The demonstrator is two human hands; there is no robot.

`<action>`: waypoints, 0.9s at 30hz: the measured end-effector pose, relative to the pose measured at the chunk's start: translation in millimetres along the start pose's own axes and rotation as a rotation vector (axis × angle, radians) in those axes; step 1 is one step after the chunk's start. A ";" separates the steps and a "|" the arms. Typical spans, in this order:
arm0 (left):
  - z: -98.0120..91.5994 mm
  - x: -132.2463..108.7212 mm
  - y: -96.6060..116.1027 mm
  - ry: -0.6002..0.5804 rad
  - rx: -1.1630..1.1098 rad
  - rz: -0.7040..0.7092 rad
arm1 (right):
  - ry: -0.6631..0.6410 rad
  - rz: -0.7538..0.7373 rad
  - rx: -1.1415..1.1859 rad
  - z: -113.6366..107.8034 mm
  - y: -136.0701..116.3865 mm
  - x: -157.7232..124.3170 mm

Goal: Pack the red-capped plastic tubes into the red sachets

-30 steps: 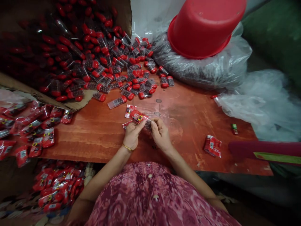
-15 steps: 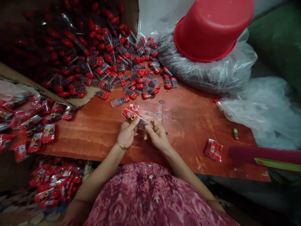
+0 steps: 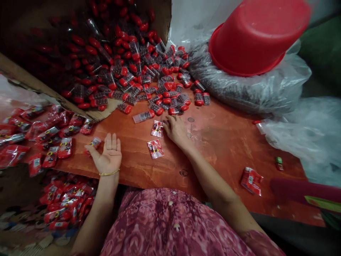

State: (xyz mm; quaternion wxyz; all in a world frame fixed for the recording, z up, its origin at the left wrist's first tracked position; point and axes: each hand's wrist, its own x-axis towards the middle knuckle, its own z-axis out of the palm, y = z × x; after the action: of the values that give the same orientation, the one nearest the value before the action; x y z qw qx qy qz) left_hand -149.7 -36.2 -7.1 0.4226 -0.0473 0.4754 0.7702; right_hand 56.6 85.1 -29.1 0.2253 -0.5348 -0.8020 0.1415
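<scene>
Filled red packets lie leftward while many red-capped containers remain unbagged; the left hand has fingers spread, the right hand curls at an upper flat sachet, pinch unclear.

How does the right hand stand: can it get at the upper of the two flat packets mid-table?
Most likely yes: the right hand is right beside the upper flat packet, nothing visible covers it, and the left hand is well off to the side.
</scene>
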 end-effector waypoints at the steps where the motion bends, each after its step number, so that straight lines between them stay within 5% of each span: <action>1: -0.9 0.8 -1.5 -0.016 0.050 0.000 | -0.017 -0.005 -0.035 2.2 2.7 3.5; 4: 7.2 -1.6 -19.5 -0.156 0.445 0.037 | -0.035 -0.077 -0.057 9.7 2.3 8.0; 9: 37.7 3.1 -55.0 -0.491 1.360 0.629 | -0.084 -0.159 -0.080 18.4 -6.0 0.8; 12: 50.5 8.4 -65.6 -0.583 1.738 0.791 | -0.061 -0.094 -0.051 20.6 -4.4 -6.4; 16: 60.6 7.0 -70.7 -0.677 1.916 0.808 | -0.049 -0.077 -0.018 22.0 -1.1 -10.4; 27: 76.8 -0.8 -76.9 -0.870 1.971 0.725 | 0.088 -0.022 -0.176 13.1 19.7 -43.4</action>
State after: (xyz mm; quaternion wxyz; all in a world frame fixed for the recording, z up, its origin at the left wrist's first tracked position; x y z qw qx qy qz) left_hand -70.4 37.3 -18.2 0.1572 0.7175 0.6728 0.0885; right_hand 79.7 52.9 -58.7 0.2140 -0.5492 -0.8066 0.0446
